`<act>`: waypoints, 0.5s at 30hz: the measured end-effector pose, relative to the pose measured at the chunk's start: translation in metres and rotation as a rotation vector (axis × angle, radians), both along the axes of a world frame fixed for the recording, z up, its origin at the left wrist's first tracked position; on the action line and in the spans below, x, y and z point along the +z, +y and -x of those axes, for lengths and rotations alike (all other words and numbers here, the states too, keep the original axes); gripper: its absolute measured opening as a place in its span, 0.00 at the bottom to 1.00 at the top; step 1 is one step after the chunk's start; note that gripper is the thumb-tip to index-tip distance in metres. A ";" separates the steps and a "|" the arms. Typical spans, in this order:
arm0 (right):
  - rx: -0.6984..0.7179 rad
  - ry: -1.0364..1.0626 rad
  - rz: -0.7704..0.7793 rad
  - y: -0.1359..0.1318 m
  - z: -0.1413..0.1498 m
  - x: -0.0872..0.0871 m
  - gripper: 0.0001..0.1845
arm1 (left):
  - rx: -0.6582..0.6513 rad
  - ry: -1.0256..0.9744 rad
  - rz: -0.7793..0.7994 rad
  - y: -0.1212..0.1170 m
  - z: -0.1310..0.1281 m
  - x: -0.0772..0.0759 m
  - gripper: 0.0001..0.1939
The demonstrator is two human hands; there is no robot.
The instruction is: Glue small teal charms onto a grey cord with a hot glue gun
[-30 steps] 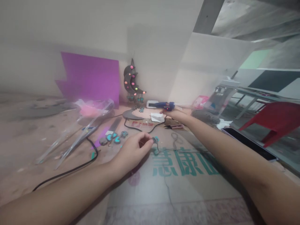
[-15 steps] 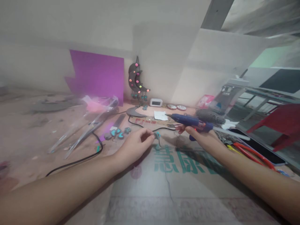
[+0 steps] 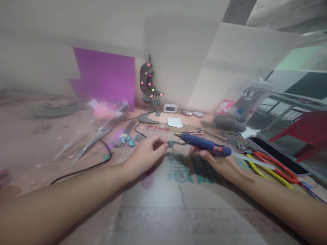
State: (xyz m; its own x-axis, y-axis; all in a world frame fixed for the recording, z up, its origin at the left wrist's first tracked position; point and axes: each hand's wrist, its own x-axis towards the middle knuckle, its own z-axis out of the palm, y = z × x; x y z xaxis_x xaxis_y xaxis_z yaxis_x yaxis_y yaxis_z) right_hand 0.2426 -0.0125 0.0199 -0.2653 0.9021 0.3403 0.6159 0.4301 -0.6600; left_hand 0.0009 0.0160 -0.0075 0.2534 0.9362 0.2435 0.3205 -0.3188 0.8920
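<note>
Between thumb and fingers, my left hand (image 3: 150, 151) pinches a small grey-and-teal felt piece (image 3: 170, 144), with a grey thread trailing down from it. My right hand (image 3: 206, 156) is wrapped around a blue hot glue gun (image 3: 204, 143). The gun's nozzle points left, a short way above and right of the felt piece, apart from it. A clear glue stick (image 3: 255, 161) sticks out of the gun's back. Several similar grey-and-teal pieces (image 3: 130, 142) lie left of my left hand.
A printed cardboard sheet (image 3: 153, 217) covers the work surface. Pliers with red and yellow handles (image 3: 276, 166), a phone (image 3: 281, 156) and grey yarn (image 3: 228, 124) lie right. A black cord (image 3: 84, 174) runs left. Behind stand a moon ornament (image 3: 148, 81), small clock (image 3: 170, 108) and purple sheet (image 3: 109, 78).
My right hand has brought the glue gun left and lower, its nozzle now nearer the felt piece. My left hand keeps its pinch. The view has tilted slightly downward.
</note>
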 end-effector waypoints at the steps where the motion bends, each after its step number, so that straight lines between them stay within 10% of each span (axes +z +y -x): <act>1: -0.006 -0.018 -0.006 0.000 0.000 0.000 0.14 | -0.020 0.017 -0.004 0.001 0.001 -0.001 0.11; 15: -0.006 -0.056 0.014 0.002 -0.002 -0.006 0.16 | 0.014 0.012 -0.004 0.001 0.000 -0.003 0.10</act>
State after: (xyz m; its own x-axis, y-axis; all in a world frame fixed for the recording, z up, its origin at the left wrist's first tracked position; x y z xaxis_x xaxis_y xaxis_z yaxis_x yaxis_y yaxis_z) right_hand 0.2448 -0.0102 0.0144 -0.2783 0.9082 0.3126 0.6545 0.4175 -0.6304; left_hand 0.0007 0.0167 -0.0107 0.2431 0.9388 0.2441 0.3354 -0.3175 0.8870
